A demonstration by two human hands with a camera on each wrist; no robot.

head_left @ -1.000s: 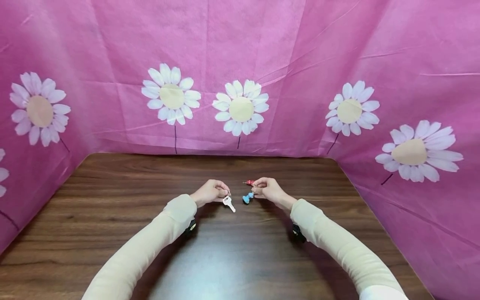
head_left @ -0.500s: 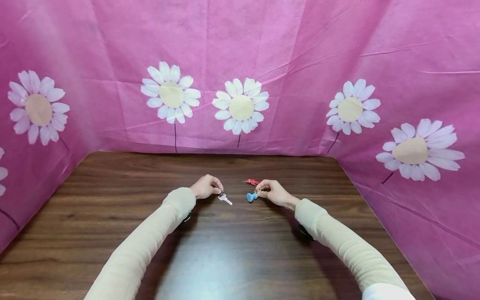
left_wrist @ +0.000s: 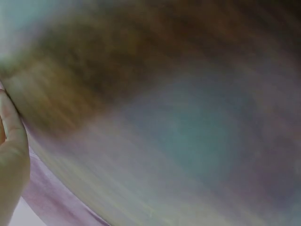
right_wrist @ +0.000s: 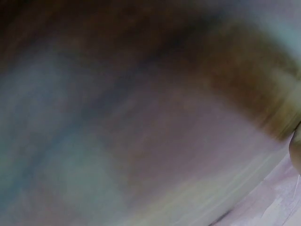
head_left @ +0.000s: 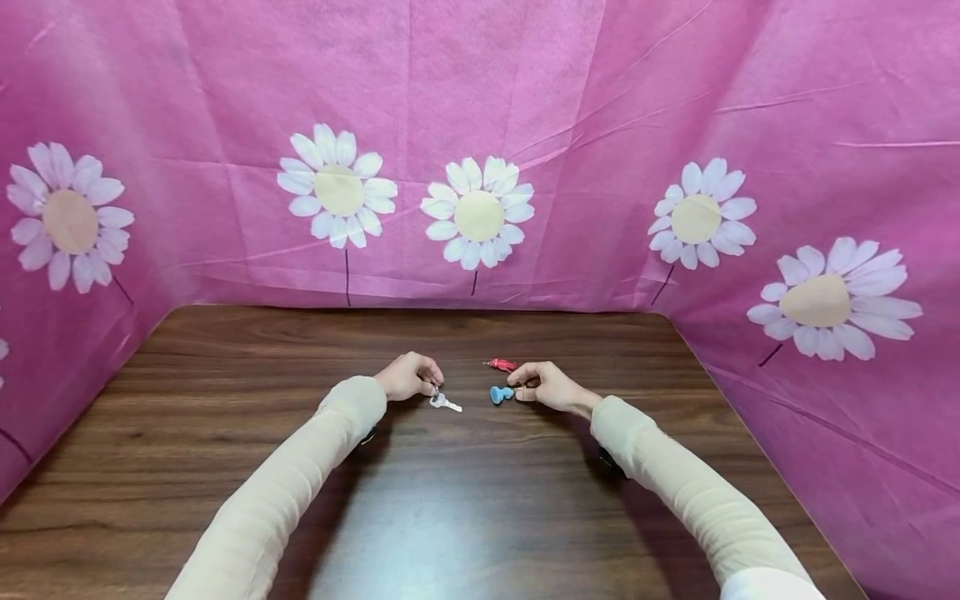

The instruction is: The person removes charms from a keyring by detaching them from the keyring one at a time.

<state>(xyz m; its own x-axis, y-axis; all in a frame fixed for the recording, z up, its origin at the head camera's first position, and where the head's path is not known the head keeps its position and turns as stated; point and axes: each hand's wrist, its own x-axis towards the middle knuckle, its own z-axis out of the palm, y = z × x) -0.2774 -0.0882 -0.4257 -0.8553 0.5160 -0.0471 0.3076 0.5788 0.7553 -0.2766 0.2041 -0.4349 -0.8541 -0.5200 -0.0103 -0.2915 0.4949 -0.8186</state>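
Note:
Near the middle of the table (head_left: 420, 492), my left hand (head_left: 405, 377) pinches the small ring of a silver key (head_left: 446, 403), whose blade points right. To its right, my right hand (head_left: 551, 387) holds the metal ring of a small blue figure charm (head_left: 498, 395) between thumb and fingers. Just behind the blue charm lies a red charm (head_left: 502, 364) with a little metal end; whether it joins the same ring is too small to tell. The left wrist view has only part of the left hand (left_wrist: 13, 155), and the right wrist view a fingertip (right_wrist: 296, 150).
A pink cloth (head_left: 570, 250) printed with large white daisies hangs along the back and both sides of the wood-grain table. Both wrist views are mostly blurred tabletop.
My left hand has drawn left with the key, away from the charms, and the key has swung flatter. The right hand has shifted slightly right, and more of the red charm shows.

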